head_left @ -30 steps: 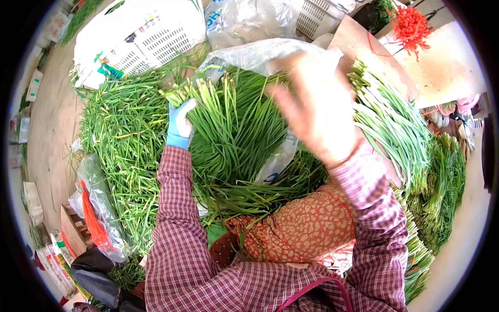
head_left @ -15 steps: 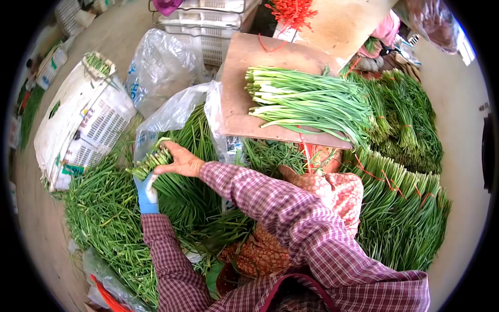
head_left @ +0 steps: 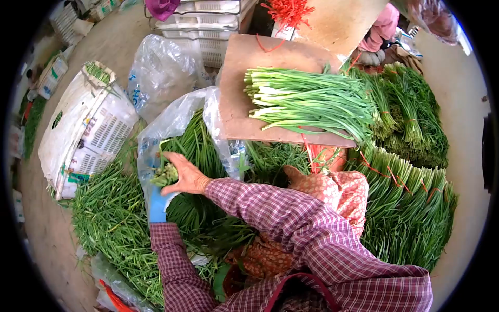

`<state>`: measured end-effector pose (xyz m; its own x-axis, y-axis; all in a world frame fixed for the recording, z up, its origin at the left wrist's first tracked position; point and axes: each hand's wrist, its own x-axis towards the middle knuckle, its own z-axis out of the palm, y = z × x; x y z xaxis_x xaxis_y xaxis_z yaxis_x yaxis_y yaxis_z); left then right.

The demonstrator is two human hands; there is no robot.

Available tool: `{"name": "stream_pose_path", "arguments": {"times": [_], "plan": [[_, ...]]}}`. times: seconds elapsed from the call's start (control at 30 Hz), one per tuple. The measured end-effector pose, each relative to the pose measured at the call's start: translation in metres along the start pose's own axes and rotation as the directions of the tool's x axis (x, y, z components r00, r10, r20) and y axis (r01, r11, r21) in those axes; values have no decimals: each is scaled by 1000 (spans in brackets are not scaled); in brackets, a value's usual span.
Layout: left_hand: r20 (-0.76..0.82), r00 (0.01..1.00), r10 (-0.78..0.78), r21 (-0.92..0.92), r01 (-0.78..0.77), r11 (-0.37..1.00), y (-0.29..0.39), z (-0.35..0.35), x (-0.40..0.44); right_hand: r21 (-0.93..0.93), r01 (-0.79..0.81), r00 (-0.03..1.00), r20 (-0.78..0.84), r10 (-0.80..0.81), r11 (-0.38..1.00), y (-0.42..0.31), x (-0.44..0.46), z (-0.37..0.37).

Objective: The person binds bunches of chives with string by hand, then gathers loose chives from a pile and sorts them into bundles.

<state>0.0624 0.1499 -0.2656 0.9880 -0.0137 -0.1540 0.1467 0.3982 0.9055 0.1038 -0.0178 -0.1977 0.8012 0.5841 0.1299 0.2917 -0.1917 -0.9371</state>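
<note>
My left hand (head_left: 159,203), in a blue and white glove, is closed around a bunch of garlic chives (head_left: 165,177), whose cut stalk ends face up. Beside it is my bare right hand (head_left: 188,176), thumb and fingers spread apart on either side of the stalk ends; whether the fingertips touch them is hard to see. Below and behind both hands, more long chives (head_left: 195,135) lie in a clear plastic bag (head_left: 176,109). A neat pile of chives (head_left: 306,99) rests on a brown board (head_left: 234,104) ahead to the right.
Loose green leaves (head_left: 112,218) heap on the floor at left, near a white crate (head_left: 73,125). Tied chive bundles (head_left: 410,203) stand at right. Red ties (head_left: 288,11) hang beyond the board. Stacked white baskets (head_left: 210,39) stand at the back. Another person's pink sleeve (head_left: 383,26) shows at upper right.
Both hands have shifted slightly right and down in the view with the bunch. The right hand's fingers look more spread, and the bunch's stalk ends now point more toward the camera.
</note>
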Motion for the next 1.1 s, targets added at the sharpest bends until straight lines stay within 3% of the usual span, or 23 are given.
{"name": "stream_pose_path", "arguments": {"times": [0.07,0.13,0.23,0.27,0.37,0.4,0.5,0.6,0.67,0.7,0.73,0.77,0.8,0.87,0.97,1.0,1.1], "plan": [[12,999,-40,236,36,971,26,25,-14,15,-52,999,-17,52,999,-25,-7,-6],[1,998,-61,398,55,916,44,46,-25,-19,79,988,-134,-81,997,-25,-11,-3],[99,991,87,704,-132,697,39,43,-30,78,162,972,-187,-145,984,-25,-8,3],[131,984,117,755,-175,632,38,42,-30,161,74,994,-90,-60,984,-26,-7,0],[43,998,33,668,-54,742,48,39,-30,225,92,992,-102,-70,970,-42,-2,0],[49,989,143,716,-134,685,51,36,-32,320,45,997,-71,-24,946,-50,0,0],[76,972,224,708,-210,674,94,69,-49,520,136,987,-142,-72,843,-111,-6,-23],[195,954,226,645,-299,703,114,90,-60,482,192,953,-300,-45,855,-158,-10,-64],[268,895,356,799,-413,437,113,87,-63,450,339,901,-409,-146,826,-184,-15,-95],[207,942,264,835,-311,453,106,83,-69,407,426,862,-455,-225,808,-190,-18,-110],[142,976,167,868,-204,454,100,78,-74,419,393,857,-490,-161,818,-203,-21,-125],[75,995,69,894,-98,438,94,74,-80,325,480,802,-538,-258,815,-205,-20,-147],[16,998,-53,912,7,411,95,66,-86,425,477,808,-557,-193,769,-209,-22,-164],[-12,991,-133,910,65,410,111,52,-98,528,527,790,-592,-156,666,-212,-23,-193],[4,999,-43,835,21,549,164,21,-123,107,426,735,-620,-275,898,-198,-30,-206],[17,999,27,774,-30,632,184,13,-131,9,419,719,-614,-326,908,-193,-32,-201],[99,952,291,469,-302,830,229,14,-147,338,364,856,-489,-168,868,-189,-45,-174]]}}
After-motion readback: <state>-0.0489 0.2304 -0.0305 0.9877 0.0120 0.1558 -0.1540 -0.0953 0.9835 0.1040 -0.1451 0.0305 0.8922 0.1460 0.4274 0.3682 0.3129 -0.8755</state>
